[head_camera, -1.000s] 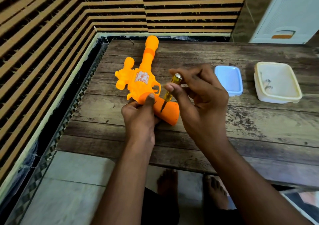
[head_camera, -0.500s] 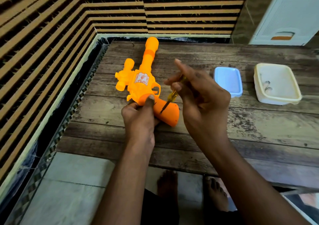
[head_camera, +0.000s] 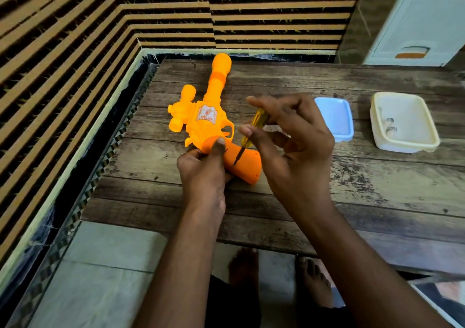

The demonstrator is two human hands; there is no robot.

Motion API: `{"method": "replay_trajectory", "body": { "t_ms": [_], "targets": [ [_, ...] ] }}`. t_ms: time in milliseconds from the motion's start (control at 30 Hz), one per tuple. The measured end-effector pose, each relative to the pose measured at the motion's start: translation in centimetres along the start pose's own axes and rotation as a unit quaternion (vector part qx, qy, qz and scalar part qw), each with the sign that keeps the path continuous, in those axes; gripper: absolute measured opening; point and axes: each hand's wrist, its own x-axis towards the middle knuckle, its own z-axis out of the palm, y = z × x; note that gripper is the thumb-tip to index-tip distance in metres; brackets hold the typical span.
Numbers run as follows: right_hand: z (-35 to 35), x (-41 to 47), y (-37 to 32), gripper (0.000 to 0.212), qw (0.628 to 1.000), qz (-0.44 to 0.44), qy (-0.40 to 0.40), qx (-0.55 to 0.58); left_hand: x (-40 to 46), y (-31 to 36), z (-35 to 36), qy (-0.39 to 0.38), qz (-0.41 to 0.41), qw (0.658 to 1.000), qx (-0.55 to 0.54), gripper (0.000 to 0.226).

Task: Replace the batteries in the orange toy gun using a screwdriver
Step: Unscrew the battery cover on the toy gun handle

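The orange toy gun (head_camera: 205, 121) lies flat on the wooden table (head_camera: 352, 189), barrel pointing away from me, handle toward my hands. My left hand (head_camera: 203, 174) grips the gun where the body meets the handle, thumb pressed on top. My right hand (head_camera: 292, 149) pinches a small yellow-handled screwdriver (head_camera: 253, 131) between thumb and fingers. The screwdriver stands tilted, and its dark tip sits on the orange handle (head_camera: 245, 163).
A light blue plastic tray (head_camera: 336, 120) lies right of my right hand. Farther right stands a cream container (head_camera: 405, 122) with small metal pieces inside. A striped wall borders the table at left and back. My bare feet show below the table's near edge.
My right hand's fingers have shifted around the screwdriver handle, now more spread, as if turning it. The tip stays on the gun's handle. My left hand and the gun have not moved.
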Motion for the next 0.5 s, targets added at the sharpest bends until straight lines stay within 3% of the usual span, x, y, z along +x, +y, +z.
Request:
{"method": "replay_trajectory", "body": {
  "t_ms": [300, 500],
  "targets": [
    [-0.10, -0.12, 0.22, 0.032, 1.000, 0.019, 0.006, -0.010, 0.11, -0.02, 0.05, -0.001, 0.000, 1.000, 0.001, 0.009],
    [-0.22, -0.37, 0.49, 0.037, 0.996, 0.043, 0.015, 0.075, 0.27, -0.07, 0.24, 0.010, -0.003, 1.000, -0.002, 0.006]
  ]
}}
